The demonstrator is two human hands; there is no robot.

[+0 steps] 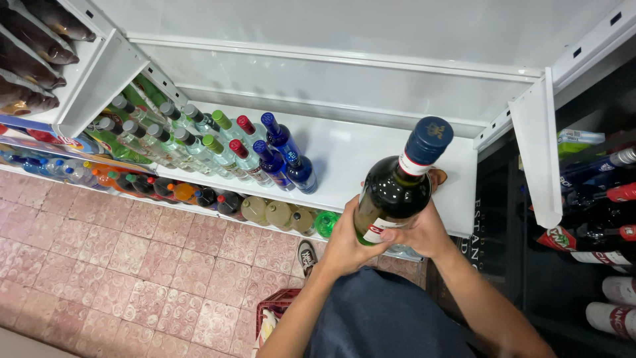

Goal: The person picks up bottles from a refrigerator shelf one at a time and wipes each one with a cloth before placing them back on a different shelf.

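Both forearms reach up from the bottom edge and meet around the lower body of a dark green glass bottle (pixel 396 185). The left hand (pixel 344 245) wraps its fingers closed around the bottle's left side and base; the right hand (pixel 424 232) clasps the right side, fingers curled over the label edge. The bottle leans slightly, neck pointing up and to the right, with a dark blue cap (pixel 427 140), a white collar band below it and a white-and-red label low on its body. It hangs in the air just in front of the bare right part of a white metal shelf (pixel 371 156). Left of the bottle, on that shelf, stand rows of clear and blue bottles (pixel 281 156) with grey, green, red and blue caps. Below and left of the bottle, a lower shelf carries soft-drink bottles (pixel 199 195) above a reddish tiled floor (pixel 99 265).
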